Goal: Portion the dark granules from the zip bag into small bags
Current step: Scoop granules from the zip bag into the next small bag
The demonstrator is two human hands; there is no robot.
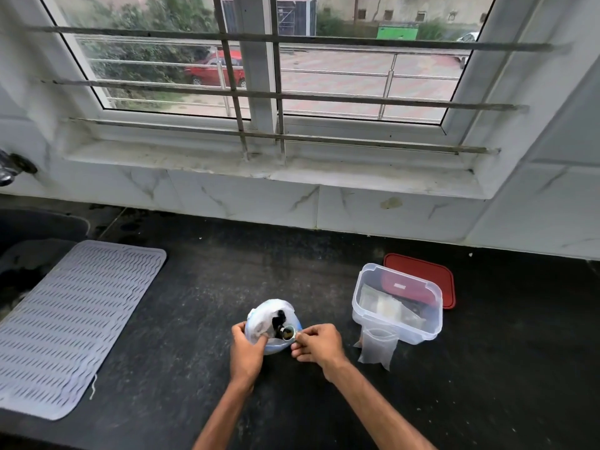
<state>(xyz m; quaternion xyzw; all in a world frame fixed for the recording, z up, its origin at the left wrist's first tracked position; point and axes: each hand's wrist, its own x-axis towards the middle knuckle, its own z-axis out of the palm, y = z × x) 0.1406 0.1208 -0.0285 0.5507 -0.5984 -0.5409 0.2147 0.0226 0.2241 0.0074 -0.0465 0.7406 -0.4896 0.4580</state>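
Note:
A clear zip bag [264, 315] with a blue zip strip stands open on the black counter [194, 287], and dark granules [278, 319] show inside it. My left hand [245, 352] grips the bag's near left rim and holds the mouth open. My right hand [316, 344] pinches the handle of a small metal scoop [288, 332] whose bowl sits at the bag's mouth with dark granules in it. A small empty clear bag [376, 347] stands upright to the right of my right hand, against a plastic box.
A clear plastic box [397, 303] with packets inside stands at the right, and its red lid [422, 271] lies behind it. A grey ribbed drying mat [71, 319] lies at the left beside a dark sink [35, 228]. A barred window and tiled sill run along the back.

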